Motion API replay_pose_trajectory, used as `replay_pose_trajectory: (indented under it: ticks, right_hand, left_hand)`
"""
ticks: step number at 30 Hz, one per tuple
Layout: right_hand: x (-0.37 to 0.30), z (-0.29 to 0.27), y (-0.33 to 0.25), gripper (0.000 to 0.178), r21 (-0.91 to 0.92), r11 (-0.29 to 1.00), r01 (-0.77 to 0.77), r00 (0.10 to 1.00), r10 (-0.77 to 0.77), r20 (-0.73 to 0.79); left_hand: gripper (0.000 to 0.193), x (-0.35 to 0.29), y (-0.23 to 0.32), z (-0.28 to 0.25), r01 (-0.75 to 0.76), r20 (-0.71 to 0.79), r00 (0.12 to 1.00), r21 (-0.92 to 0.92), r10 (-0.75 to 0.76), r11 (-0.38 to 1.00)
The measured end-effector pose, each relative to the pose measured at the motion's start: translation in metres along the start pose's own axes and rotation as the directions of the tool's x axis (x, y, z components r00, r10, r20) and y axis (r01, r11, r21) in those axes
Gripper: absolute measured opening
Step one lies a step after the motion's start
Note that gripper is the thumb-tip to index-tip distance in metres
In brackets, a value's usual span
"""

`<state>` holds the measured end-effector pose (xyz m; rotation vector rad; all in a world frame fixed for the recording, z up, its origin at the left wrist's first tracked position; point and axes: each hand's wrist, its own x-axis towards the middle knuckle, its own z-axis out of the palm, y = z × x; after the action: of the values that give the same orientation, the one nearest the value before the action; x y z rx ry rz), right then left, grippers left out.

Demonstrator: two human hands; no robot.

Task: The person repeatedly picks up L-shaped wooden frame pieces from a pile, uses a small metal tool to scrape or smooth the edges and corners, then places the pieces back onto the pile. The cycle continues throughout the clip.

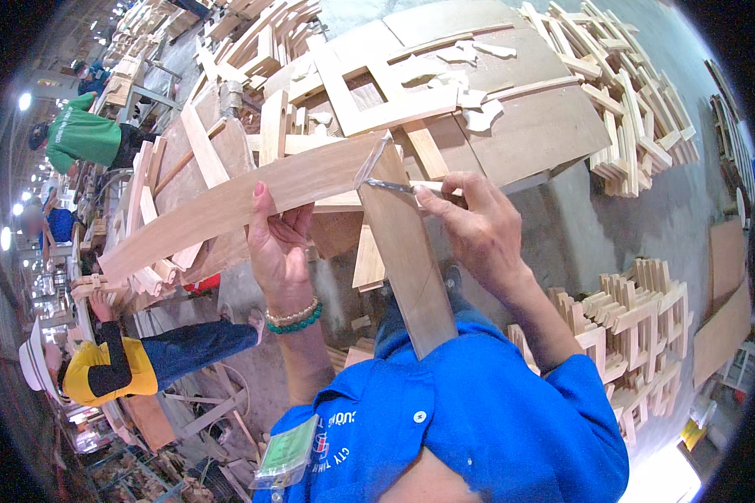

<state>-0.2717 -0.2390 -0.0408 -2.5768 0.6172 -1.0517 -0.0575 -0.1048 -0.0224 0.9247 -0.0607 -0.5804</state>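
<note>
The mitred wooden frame (310, 189) was held up at chest height. Its long rail was gripped from below by the left hand (278, 243), fingers curled shut around it. Just right, at the corner joint, a thin metal blade (392, 186) was pinched by the right hand (474, 226).

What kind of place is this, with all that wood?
Probably a woodworking or furniture workshop: stacks of wooden frames cover the floor, a worktable holds cut pieces, and other workers sit among timber.
</note>
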Motion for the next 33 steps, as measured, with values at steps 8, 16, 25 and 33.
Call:
replay_pose_trajectory:
  ticks: [8, 16, 25, 33]
  right_hand:
    - [0.003, -0.006, 0.002, 0.034, 0.062, 0.998, 0.022, 0.999, -0.025, 0.041]
    - [-0.005, -0.009, -0.001, 0.04, 0.206, 0.962, -0.179, 0.974, 0.145, 0.172]
    - [-0.018, -0.011, -0.001, 0.046, 0.429, 0.859, -0.28, 0.947, 0.175, 0.268]
    - [-0.013, -0.054, 0.029, 0.027, 0.778, 0.421, -0.467, 0.794, 0.587, 0.159]
  left_hand:
    - [0.03, -0.002, 0.003, -0.001, 0.049, 0.064, 0.997, -0.012, -0.048, 0.999]
    - [0.031, -0.001, 0.002, -0.004, 0.034, 0.019, 0.999, 0.019, -0.034, 0.999]
    - [0.032, 0.003, 0.005, -0.002, 0.032, -0.025, 0.999, 0.043, -0.031, 0.999]
    - [0.045, 0.0, 0.086, 0.069, -0.031, 0.375, 0.925, -0.087, 0.061, 0.996]
